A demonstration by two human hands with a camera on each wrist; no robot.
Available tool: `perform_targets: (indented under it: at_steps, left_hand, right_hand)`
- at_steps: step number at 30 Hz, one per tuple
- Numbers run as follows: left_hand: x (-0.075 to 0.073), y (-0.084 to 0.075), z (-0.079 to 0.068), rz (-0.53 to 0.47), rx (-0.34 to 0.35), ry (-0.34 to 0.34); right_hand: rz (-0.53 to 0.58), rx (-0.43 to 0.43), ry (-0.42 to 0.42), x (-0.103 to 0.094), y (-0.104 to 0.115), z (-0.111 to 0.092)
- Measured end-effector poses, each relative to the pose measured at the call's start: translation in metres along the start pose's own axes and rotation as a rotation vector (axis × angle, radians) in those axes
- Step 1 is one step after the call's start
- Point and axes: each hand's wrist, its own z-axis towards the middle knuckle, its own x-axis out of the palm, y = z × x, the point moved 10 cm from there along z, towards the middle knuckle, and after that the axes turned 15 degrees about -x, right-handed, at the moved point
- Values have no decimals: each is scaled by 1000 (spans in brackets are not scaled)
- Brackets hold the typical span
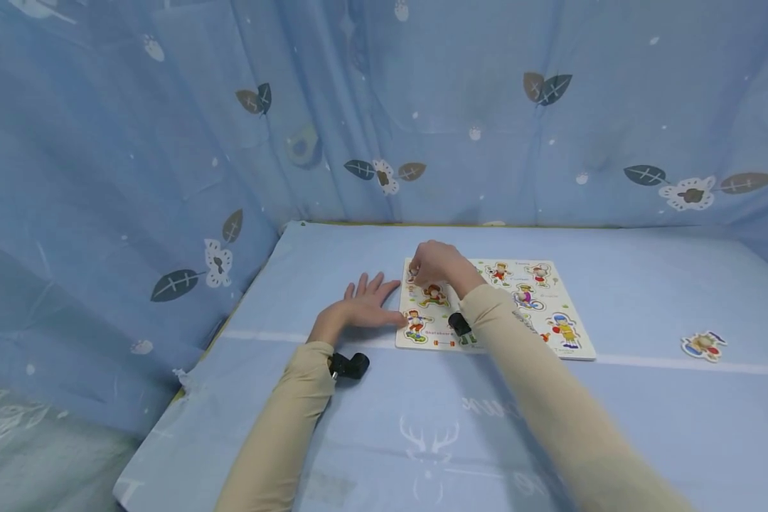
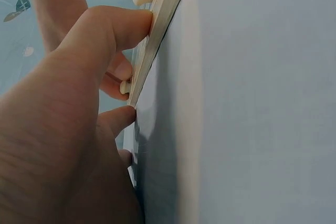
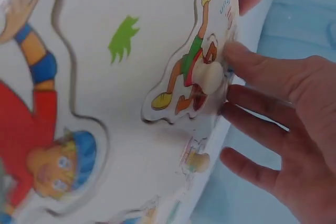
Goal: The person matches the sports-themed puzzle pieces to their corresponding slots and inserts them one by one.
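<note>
A white knobbed picture puzzle board [image 1: 576, 334] lies on the table, with cartoon sports figures set in its cutouts. My left hand [image 1: 365, 309] rests at the board's left side, fingers spread, its thumb touching the edge. Over the far left corner, my right hand [image 1: 438, 263] pinches the small knob [image 2: 125, 86] of a puzzle piece [image 1: 412, 272], mostly covered by the fingers. Close to those fingertips sits the runner piece [image 3: 191, 69] with its round knob. In the right wrist view, a larger figure in a blue cap [image 3: 52, 166] fills the near side.
One loose puzzle piece [image 1: 704, 346] lies on the table to the right of the board. Light blue cloth [image 1: 422, 427] covers the table. Patterned blue curtains [image 1: 473, 107] hang behind and at the left.
</note>
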Motion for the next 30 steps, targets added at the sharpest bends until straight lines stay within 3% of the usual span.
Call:
perform_targets:
  at_steps: [12, 22, 30]
  left_hand:
    - [-2, -8, -3, 19, 8, -4]
    - [-2, -11, -1, 14, 20, -10]
    - [0, -3, -1, -3, 11, 5]
  right_hand:
    - [-116, -13, 32, -1, 9, -9]
    - [-77, 21, 25, 3, 8, -21]
    - [-1, -70, -65, -2, 14, -37]
